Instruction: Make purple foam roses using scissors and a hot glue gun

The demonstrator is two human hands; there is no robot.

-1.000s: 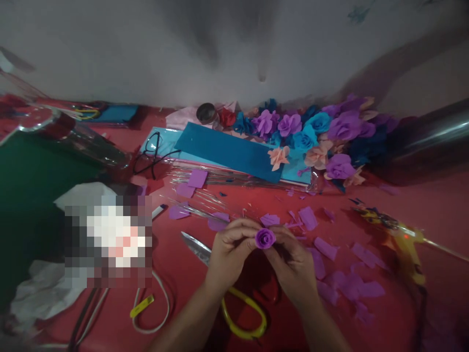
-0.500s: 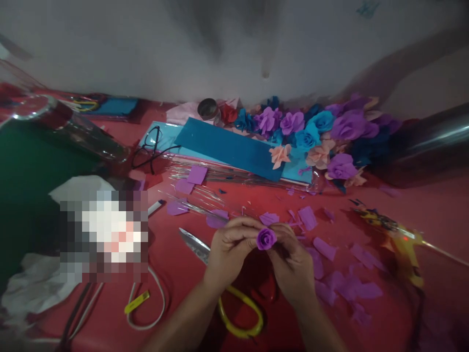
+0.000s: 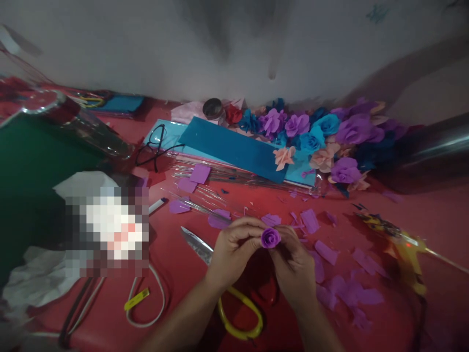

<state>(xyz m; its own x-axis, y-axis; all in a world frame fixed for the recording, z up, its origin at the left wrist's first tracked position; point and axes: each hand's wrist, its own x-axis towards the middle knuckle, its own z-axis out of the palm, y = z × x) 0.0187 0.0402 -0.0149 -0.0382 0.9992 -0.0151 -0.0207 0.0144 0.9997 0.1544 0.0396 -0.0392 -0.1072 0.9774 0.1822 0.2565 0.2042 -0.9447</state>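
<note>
Head view: you hold a small purple paper rose [image 3: 270, 238] between both hands, above the red desk [image 3: 176, 274].
Left hand: yours [image 3: 234, 252], thumb and fingers pinching the rose's left side.
Right hand: yours [image 3: 295, 261], pinching the rose's right side; fingertips partly hidden.
Rose: opening faces you, petals curled in a spiral; stem can't be made out.
Scissors: blade [image 3: 196, 243] shows left of your left hand, yellow handle [image 3: 252, 333] below, between your forearms.
Purple petals: loose pieces [image 3: 327, 252] scattered right of your right hand.
Glue gun: yellow [image 3: 411, 259], far right, small red light showing.
Back: finished flowers [image 3: 311, 140] heaped right of a blue sheet [image 3: 234, 149].
</note>
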